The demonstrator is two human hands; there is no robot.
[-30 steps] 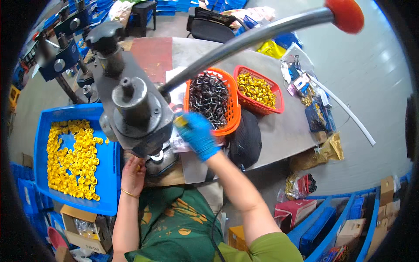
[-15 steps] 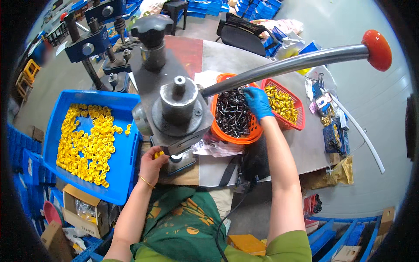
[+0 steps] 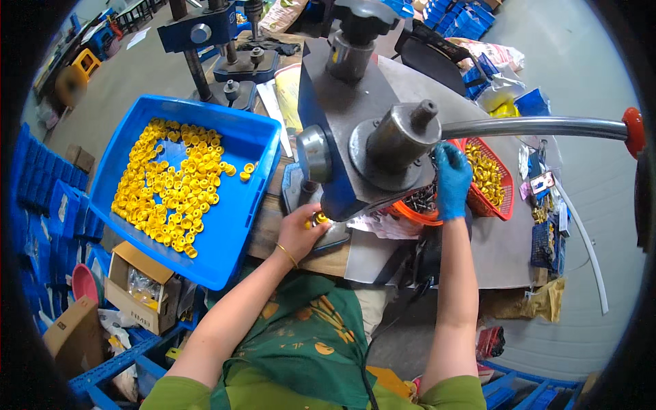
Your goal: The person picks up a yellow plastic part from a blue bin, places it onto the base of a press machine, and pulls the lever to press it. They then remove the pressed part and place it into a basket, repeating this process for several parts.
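Observation:
A grey and blue hand press (image 3: 362, 137) stands on the workbench in front of me, its long steel lever (image 3: 540, 127) ending in a red knob (image 3: 633, 131). My bare left hand (image 3: 301, 232) pinches a small yellow cap (image 3: 320, 219) at the base of the press, under the ram. My right hand (image 3: 451, 179), in a blue glove, reaches into an orange basket (image 3: 413, 210) of dark metal parts just right of the press. Whether its fingers grip a part is hidden by the press head.
A blue tray (image 3: 232, 225) with several yellow caps lies to the left. A red basket (image 3: 497, 179) of yellow parts sits behind the orange one. More presses (image 3: 205, 34) stand at the back. Cardboard boxes (image 3: 140, 287) and blue crates sit on the floor at left.
My view has shifted right and closer to the press. My left hand stays at the press base with the cap. My gloved right hand remains in the orange basket.

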